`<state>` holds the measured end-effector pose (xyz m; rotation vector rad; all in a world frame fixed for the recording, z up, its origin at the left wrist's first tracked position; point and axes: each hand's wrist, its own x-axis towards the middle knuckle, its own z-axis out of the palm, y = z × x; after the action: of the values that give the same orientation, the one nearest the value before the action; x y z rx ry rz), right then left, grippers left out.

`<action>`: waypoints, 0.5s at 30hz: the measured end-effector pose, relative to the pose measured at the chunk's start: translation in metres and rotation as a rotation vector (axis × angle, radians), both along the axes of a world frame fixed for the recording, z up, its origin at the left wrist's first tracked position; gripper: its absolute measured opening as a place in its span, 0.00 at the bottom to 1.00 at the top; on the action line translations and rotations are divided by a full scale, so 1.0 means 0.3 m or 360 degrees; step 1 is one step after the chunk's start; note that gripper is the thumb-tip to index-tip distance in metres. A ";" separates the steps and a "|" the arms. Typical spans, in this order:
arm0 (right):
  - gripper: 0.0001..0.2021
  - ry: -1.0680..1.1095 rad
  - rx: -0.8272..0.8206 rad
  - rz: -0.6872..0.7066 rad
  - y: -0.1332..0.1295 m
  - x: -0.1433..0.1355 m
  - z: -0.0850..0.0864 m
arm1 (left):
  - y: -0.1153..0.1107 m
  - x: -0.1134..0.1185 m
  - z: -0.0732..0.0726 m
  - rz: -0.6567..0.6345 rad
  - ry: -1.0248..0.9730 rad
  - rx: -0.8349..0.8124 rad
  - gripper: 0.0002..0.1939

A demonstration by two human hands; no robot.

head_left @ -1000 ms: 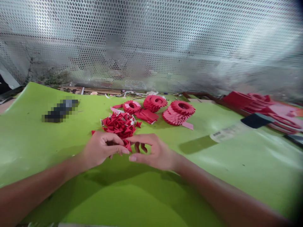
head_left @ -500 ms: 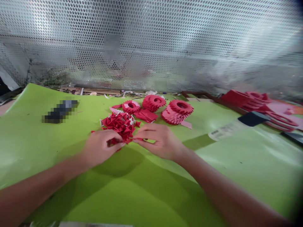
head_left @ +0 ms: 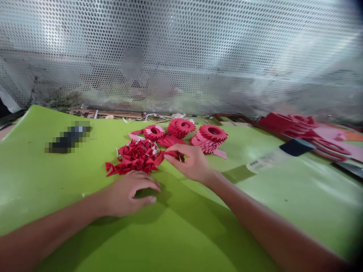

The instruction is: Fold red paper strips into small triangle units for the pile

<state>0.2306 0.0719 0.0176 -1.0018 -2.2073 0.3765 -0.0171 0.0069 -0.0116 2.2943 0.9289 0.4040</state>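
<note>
My right hand [head_left: 193, 160] pinches a red folded paper piece [head_left: 160, 158] at the right edge of a heap of red folded paper pieces [head_left: 136, 155], a few showing white sides. Just in front of that heap, my left hand [head_left: 133, 194] hovers low over the green sheet, thumb and fingers apart with nothing between them. Behind the heap stand ring-shaped stacks of the same folded paper: a small pink-and-red ring [head_left: 154, 132], a red ring [head_left: 180, 128] and a taller one [head_left: 210, 139], red on top and pink below. Flat red paper [head_left: 169, 141] lies between them, partly behind my right hand.
A clear bottle with a dark cap [head_left: 276, 155] lies on the right of the green sheet [head_left: 159, 241]. Further right are red and pink paper stacks [head_left: 303, 130]. A blurred-out dark object [head_left: 68, 138] lies left. Perforated metal [head_left: 181, 49] rises behind.
My left hand has drawn back toward me from the heap and opened. My right hand has shifted slightly up and right, with red paper in its fingers.
</note>
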 end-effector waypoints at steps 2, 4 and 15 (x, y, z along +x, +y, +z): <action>0.10 -0.0014 -0.0042 0.0000 0.000 0.009 -0.016 | 0.033 -0.003 -0.011 0.0021 0.0116 0.0089 0.22; 0.11 -0.0019 -0.0102 -0.0014 0.000 0.023 -0.033 | 0.049 0.000 -0.014 0.0058 0.0200 0.0136 0.26; 0.13 -0.0064 -0.0331 -0.0063 0.004 0.036 -0.040 | 0.140 -0.073 -0.028 0.0434 0.0411 0.0270 0.31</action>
<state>0.2415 0.0731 0.0057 -1.1704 -2.2141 0.5819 -0.0390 0.0488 -0.0201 2.4183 1.3932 0.3134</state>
